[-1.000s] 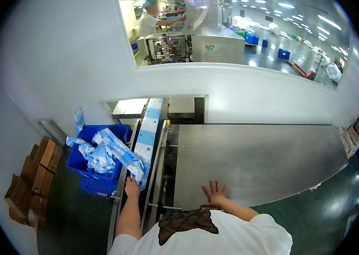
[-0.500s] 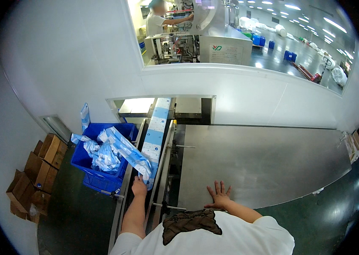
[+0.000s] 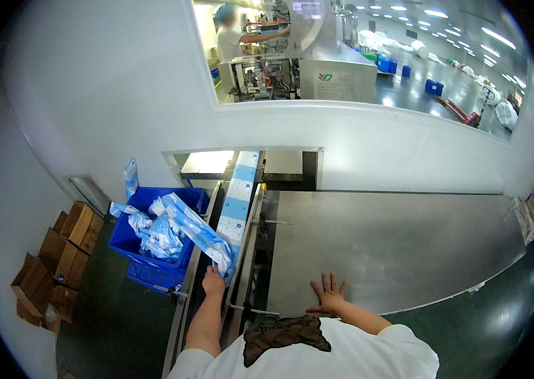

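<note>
A long strip of blue-and-white printed film packaging [image 3: 236, 206] lies along the narrow conveyor [image 3: 211, 219] and folds back at its near end. From that fold a loose length [image 3: 194, 226] runs over the side rail into a blue crate [image 3: 124, 237]. My left hand [image 3: 214, 282] is closed on the strip's near end, its fingertips partly hidden. Crumpled packaging of the same print [image 3: 161, 237] fills the crate. To the right, my right hand [image 3: 328, 295] rests flat with fingers spread on the steel table [image 3: 393, 240], holding nothing.
Metal rails [image 3: 246, 237] flank the conveyor, which passes through a wall opening. Open cardboard boxes [image 3: 65, 252] stand on the floor at far left. Behind the window, a person [image 3: 229, 38] reaches toward a machine [image 3: 336, 79].
The view has shifted slightly. My left hand is a little farther right at the strip's end, while my right hand stays flat on the table. Behind the window, the person's posture has changed slightly.
</note>
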Demonstrator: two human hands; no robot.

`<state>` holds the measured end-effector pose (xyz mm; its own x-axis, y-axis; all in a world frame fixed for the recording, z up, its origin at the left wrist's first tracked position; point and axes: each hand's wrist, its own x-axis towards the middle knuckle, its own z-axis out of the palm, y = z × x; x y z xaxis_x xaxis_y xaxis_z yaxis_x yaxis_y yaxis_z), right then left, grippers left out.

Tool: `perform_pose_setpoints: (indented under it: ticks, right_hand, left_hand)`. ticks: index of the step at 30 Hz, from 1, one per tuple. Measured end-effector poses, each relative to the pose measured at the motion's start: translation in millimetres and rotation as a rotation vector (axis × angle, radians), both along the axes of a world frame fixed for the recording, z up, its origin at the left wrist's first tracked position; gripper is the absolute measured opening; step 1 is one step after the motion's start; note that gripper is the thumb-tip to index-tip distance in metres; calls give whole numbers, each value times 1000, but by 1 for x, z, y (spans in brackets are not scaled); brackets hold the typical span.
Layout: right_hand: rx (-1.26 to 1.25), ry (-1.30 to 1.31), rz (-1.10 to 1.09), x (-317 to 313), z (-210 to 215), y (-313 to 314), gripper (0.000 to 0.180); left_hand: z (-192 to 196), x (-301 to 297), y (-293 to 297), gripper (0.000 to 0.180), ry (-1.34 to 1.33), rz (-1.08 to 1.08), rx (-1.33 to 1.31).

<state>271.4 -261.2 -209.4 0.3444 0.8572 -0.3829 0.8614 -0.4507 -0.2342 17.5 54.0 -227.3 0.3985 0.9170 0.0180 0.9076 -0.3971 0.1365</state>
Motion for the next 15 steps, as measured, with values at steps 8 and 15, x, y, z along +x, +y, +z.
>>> perform_pose_setpoints:
  ticks: [8,15]
  right_hand:
    - [-2,-2,5,0,-4,-1,108]
    - [24,-26,13,0,-3,-2,109]
  left_hand:
    - [-3,-1,-1,44,-2,-4,52]
    - [-4,-1,-1,38,-20,0,40]
